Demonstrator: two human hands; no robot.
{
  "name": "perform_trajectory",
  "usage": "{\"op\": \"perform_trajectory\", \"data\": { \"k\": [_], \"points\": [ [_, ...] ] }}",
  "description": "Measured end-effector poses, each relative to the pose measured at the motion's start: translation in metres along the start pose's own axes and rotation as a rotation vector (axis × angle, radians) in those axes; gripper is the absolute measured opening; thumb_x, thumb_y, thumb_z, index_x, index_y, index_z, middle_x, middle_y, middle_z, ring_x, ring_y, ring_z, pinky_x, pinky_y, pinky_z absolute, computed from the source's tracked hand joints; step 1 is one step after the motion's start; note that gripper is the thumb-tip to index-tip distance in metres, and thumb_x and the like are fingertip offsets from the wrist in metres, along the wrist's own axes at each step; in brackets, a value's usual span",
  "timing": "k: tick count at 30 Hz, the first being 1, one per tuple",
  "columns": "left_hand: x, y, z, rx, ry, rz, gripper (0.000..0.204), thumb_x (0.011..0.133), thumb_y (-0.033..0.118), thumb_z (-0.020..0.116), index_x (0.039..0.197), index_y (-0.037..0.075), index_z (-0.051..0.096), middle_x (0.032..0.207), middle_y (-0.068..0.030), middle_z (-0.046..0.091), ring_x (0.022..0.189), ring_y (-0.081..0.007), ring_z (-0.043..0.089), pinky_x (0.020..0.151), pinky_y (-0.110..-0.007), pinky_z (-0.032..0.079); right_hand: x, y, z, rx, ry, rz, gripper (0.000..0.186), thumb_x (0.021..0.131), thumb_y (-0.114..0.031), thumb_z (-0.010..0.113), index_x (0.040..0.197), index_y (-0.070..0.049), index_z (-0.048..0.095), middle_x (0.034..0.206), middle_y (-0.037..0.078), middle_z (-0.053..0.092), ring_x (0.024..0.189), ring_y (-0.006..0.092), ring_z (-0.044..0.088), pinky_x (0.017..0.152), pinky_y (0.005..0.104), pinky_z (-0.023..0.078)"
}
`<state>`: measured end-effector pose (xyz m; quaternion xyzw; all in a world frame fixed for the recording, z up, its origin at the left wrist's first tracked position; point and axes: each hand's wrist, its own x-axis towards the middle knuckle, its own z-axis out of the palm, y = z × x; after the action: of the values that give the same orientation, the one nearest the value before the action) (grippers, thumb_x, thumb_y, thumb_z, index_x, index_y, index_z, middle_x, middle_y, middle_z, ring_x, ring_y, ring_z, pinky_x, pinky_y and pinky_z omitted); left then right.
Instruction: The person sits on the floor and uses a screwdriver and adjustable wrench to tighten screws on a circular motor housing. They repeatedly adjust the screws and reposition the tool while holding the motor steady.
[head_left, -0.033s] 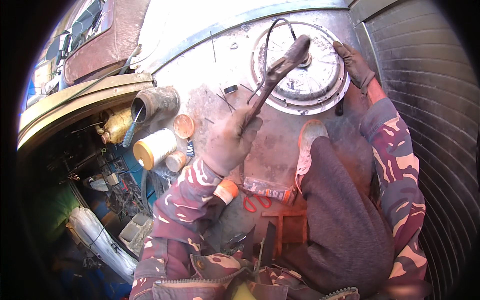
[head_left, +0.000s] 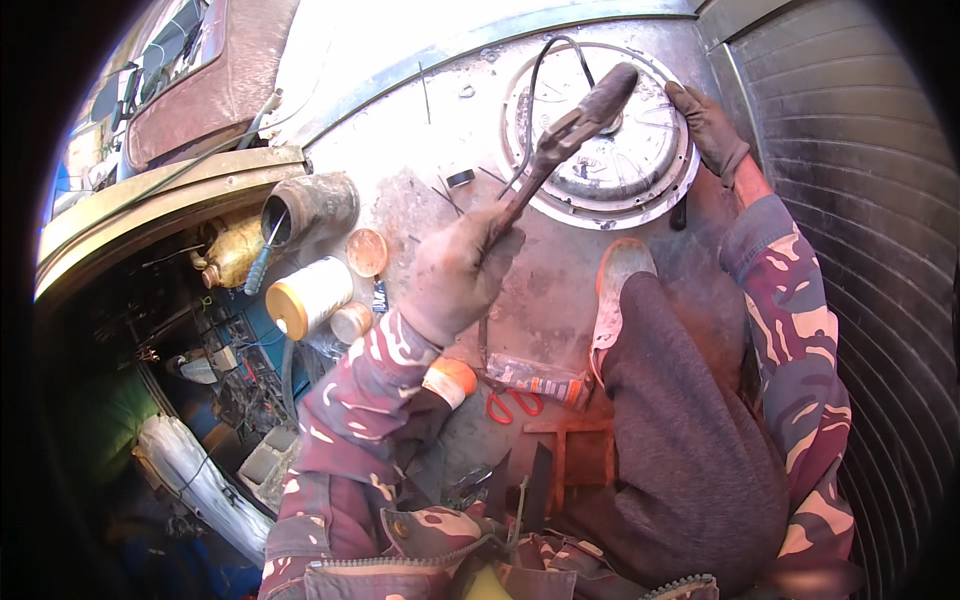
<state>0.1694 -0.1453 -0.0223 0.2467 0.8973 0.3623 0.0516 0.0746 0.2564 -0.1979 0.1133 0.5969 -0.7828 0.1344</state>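
Observation:
My left hand (head_left: 458, 275), in a work glove, is closed round the handle of a dark hammer (head_left: 590, 112). The hammer's head is over a round silver hub motor (head_left: 600, 175), hiding part of its centre; I cannot tell whether they touch. A black cable (head_left: 537, 85) loops from the motor's middle toward its left side. At the motor's right edge, my gloved right hand (head_left: 712, 130) grips the rim, its fingertips on the metal. The motor lies flat on the worn floor, near my shoe (head_left: 622, 280).
Left of my left hand stand a white tub with a yellow lid (head_left: 312, 298), a rusty metal cylinder (head_left: 315, 208) and a screwdriver (head_left: 262, 262). Red-handled scissors (head_left: 513, 405) and a plastic packet (head_left: 540, 380) lie near my foot. A ribbed metal shutter (head_left: 850, 170) rises at right.
The hammer has shifted slightly to the right and up over the motor, and my left forearm has moved a little. My right hand and the motor stay put.

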Motion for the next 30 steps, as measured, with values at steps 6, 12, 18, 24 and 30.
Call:
{"op": "perform_trajectory", "data": {
  "k": [6, 12, 18, 24, 30],
  "points": [
    [0.062, -0.028, -0.013, 0.295, -0.352, 0.092, 0.025, 0.101, 0.019, 0.074, 0.123, 0.008, 0.073, 0.098, -0.0193, 0.076, 0.084, -0.0388, 0.075, 0.072, -0.046, 0.059, 0.003, -0.005, 0.002, -0.060, -0.005, -0.005, 0.057, 0.112, -0.043, 0.064, 0.139, 0.007, 0.064, 0.120, 0.009, 0.075, 0.106, 0.0143, 0.070, 0.095, 0.0300, 0.057],
    [0.053, -0.013, -0.024, 0.136, -0.244, 0.164, 0.025, 0.102, 0.019, 0.073, 0.123, 0.004, 0.072, 0.101, -0.0172, 0.076, 0.085, -0.0354, 0.076, 0.074, -0.046, 0.059, -0.001, -0.007, 0.004, -0.143, 0.005, -0.033, 0.059, 0.111, -0.046, 0.065, 0.137, 0.007, 0.066, 0.118, 0.009, 0.076, 0.104, 0.0130, 0.070, 0.092, 0.0285, 0.057],
    [0.079, -0.026, -0.031, 0.416, -0.467, 0.031, 0.023, 0.100, 0.013, 0.075, 0.121, 0.004, 0.071, 0.096, -0.0163, 0.075, 0.086, -0.0362, 0.075, 0.073, -0.045, 0.058, 0.000, -0.008, 0.009, -0.142, 0.006, -0.064, 0.061, 0.109, -0.048, 0.068, 0.137, 0.007, 0.066, 0.118, 0.010, 0.076, 0.104, 0.0132, 0.070, 0.092, 0.0295, 0.058],
    [0.066, -0.022, -0.037, 0.210, -0.289, 0.172, 0.026, 0.099, 0.013, 0.077, 0.122, 0.003, 0.072, 0.097, -0.0173, 0.076, 0.087, -0.0351, 0.076, 0.076, -0.043, 0.060, 0.004, -0.007, 0.006, -0.119, -0.011, -0.007, 0.061, 0.109, -0.048, 0.068, 0.136, 0.007, 0.065, 0.119, 0.011, 0.076, 0.104, 0.0142, 0.071, 0.091, 0.0302, 0.059],
    [0.075, -0.025, -0.029, 0.425, -0.524, 0.045, 0.024, 0.104, 0.026, 0.072, 0.118, 0.007, 0.073, 0.095, -0.0179, 0.075, 0.084, -0.0413, 0.073, 0.074, -0.051, 0.057, 0.004, -0.012, 0.009, -0.144, 0.012, -0.018, 0.059, 0.110, -0.046, 0.068, 0.136, 0.007, 0.065, 0.118, 0.010, 0.076, 0.103, 0.0141, 0.071, 0.090, 0.0302, 0.059]
  ]
}}
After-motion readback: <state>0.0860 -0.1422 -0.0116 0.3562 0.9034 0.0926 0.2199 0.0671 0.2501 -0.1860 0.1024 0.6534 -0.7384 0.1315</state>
